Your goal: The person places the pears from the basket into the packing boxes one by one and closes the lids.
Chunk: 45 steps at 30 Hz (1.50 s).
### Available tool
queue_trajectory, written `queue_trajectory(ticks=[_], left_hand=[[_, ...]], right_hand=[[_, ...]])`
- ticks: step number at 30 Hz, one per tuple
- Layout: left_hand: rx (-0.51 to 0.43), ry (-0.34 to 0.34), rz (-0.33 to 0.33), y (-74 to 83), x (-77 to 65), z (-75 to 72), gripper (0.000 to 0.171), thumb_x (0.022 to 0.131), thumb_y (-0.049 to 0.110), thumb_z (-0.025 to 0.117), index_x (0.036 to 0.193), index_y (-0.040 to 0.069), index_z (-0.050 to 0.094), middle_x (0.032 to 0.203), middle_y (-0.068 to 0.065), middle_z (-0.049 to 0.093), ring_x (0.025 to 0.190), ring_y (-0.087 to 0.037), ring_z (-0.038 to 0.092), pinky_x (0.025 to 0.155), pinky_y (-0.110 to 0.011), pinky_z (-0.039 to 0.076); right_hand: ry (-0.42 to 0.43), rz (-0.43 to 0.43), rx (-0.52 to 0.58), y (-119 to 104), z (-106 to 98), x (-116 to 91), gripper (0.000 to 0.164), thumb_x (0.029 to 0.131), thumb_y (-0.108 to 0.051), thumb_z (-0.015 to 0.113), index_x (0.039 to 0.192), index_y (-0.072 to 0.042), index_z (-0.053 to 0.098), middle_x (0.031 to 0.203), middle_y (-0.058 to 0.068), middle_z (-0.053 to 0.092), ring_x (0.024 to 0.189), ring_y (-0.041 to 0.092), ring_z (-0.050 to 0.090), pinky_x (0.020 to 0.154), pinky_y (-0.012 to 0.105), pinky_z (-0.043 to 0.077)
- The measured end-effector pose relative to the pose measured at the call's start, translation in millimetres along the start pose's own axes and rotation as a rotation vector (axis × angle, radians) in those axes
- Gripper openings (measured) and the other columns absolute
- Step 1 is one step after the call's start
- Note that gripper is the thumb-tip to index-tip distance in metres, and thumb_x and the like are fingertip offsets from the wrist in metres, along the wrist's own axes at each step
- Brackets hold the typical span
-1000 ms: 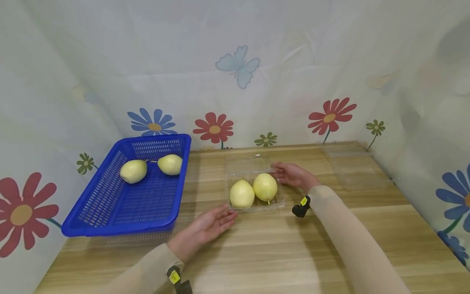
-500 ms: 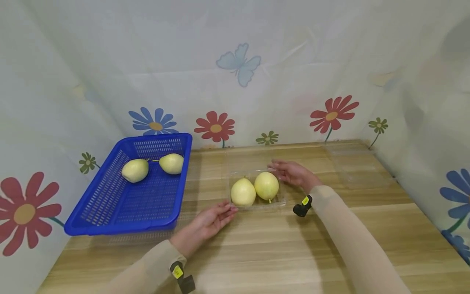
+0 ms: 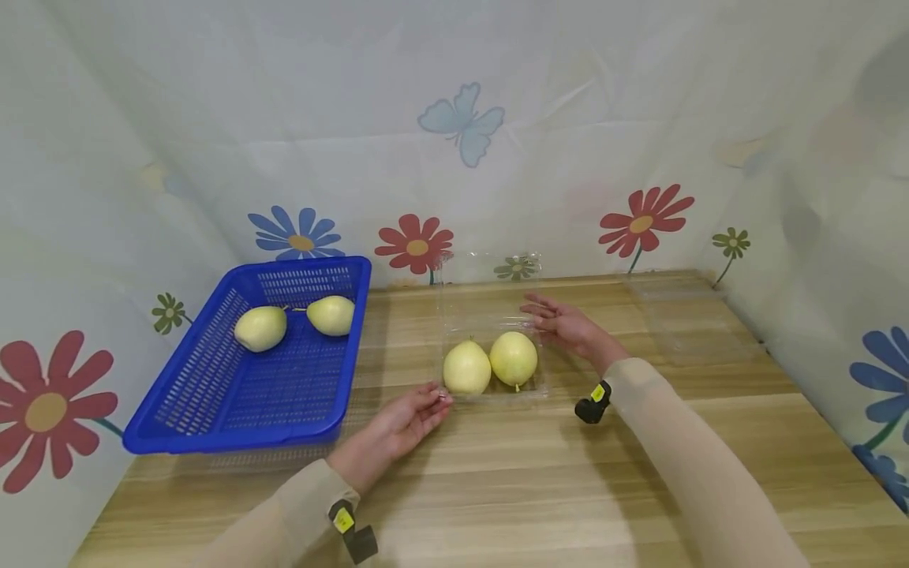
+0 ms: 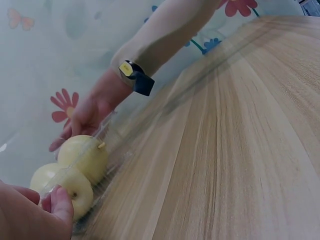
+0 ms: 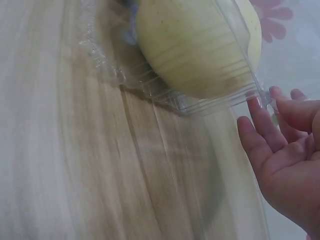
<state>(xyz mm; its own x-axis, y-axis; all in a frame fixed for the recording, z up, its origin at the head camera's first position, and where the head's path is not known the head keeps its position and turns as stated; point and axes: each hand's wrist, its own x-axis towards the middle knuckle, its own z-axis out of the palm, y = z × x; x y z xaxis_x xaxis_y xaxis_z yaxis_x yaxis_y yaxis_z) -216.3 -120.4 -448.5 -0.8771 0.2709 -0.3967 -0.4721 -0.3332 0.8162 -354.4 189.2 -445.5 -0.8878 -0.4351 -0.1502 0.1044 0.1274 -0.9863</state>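
A clear plastic clamshell box (image 3: 497, 394) stands on the table, with two pale yellow pears, a left pear (image 3: 466, 368) and a right pear (image 3: 514, 359), side by side in its base. Its clear lid (image 3: 490, 292) is raised at the back. At the front-left corner my left hand (image 3: 405, 418) pinches the rim between thumb and fingers; the left wrist view shows this grip beside the nearer pear (image 4: 65, 187). My right hand (image 3: 571, 327) is at the back-right corner, fingers extended by the lid. In the right wrist view, the right thumb (image 5: 295, 111) touches the corner.
A blue plastic basket (image 3: 284, 410) on the left holds two more pears, one of them a pear (image 3: 260, 328) lying on its side. Another clear plastic container (image 3: 696, 323) lies at the back right. A flower-printed curtain (image 3: 568, 158) borders the wooden table (image 3: 511, 489).
The lid has swung up from lying low behind the base to standing raised. My right hand has moved slightly up and back, its fingers spreading. The left hand stays at the front-left corner.
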Motion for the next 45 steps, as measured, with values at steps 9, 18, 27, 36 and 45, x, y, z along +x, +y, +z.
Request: queue_trajectory(ticks=[9, 18, 27, 36, 45], left_hand=[[-0.025, 0.001, -0.003, 0.2, 2.4, -2.4, 0.043, 0.106, -0.002, 0.041, 0.147, -0.009, 0.032, 0.091, 0.001, 0.068, 0.088, -0.006, 0.067, 0.086, -0.016, 0.058], [-0.03, -0.058, -0.035, -2.1, 2.1, -5.1, 0.037, 0.107, -0.003, 0.038, 0.143, -0.006, 0.032, 0.09, 0.002, 0.068, 0.087, -0.005, 0.068, 0.086, -0.014, 0.057], [-0.013, -0.052, -0.024, -0.3, 2.4, -5.8, 0.046, 0.107, -0.002, 0.038, 0.15, -0.011, 0.024, 0.091, 0.002, 0.067, 0.088, -0.005, 0.068, 0.089, -0.014, 0.057], [-0.027, -0.076, -0.025, 5.3, 2.0, -7.5, 0.03, 0.106, -0.003, 0.04, 0.136, -0.005, 0.038, 0.088, 0.002, 0.07, 0.085, -0.005, 0.07, 0.087, -0.014, 0.058], [-0.035, -0.027, -0.061, 10.6, 1.5, -7.1, 0.031, 0.109, 0.019, 0.033, 0.129, -0.003, 0.043, 0.102, -0.005, 0.063, 0.092, -0.012, 0.068, 0.087, -0.018, 0.059]], right_hand=[[0.053, -0.048, -0.101, -2.3, 7.7, -5.2, 0.057, 0.109, -0.005, 0.042, 0.162, -0.002, 0.022, 0.165, 0.023, 0.032, 0.15, 0.043, 0.038, 0.1, 0.027, 0.051], [0.131, -0.149, -0.41, -1.7, 7.6, -23.6, 0.041, 0.103, -0.002, 0.051, 0.143, 0.009, 0.049, 0.151, 0.032, 0.047, 0.141, 0.05, 0.045, 0.117, 0.061, 0.041], [0.116, -0.257, -0.652, -6.6, 6.3, -33.3, 0.039, 0.096, 0.009, 0.053, 0.133, 0.003, 0.064, 0.149, 0.026, 0.054, 0.141, 0.048, 0.047, 0.107, 0.06, 0.051], [0.099, -0.292, -0.75, -11.4, 7.7, -40.2, 0.041, 0.094, 0.011, 0.055, 0.132, -0.001, 0.066, 0.149, 0.024, 0.054, 0.14, 0.046, 0.049, 0.101, 0.061, 0.052], [0.113, -0.285, -0.787, -9.9, 9.0, -43.5, 0.049, 0.089, 0.017, 0.045, 0.122, -0.004, 0.074, 0.145, 0.019, 0.059, 0.136, 0.042, 0.055, 0.071, 0.024, 0.041]])
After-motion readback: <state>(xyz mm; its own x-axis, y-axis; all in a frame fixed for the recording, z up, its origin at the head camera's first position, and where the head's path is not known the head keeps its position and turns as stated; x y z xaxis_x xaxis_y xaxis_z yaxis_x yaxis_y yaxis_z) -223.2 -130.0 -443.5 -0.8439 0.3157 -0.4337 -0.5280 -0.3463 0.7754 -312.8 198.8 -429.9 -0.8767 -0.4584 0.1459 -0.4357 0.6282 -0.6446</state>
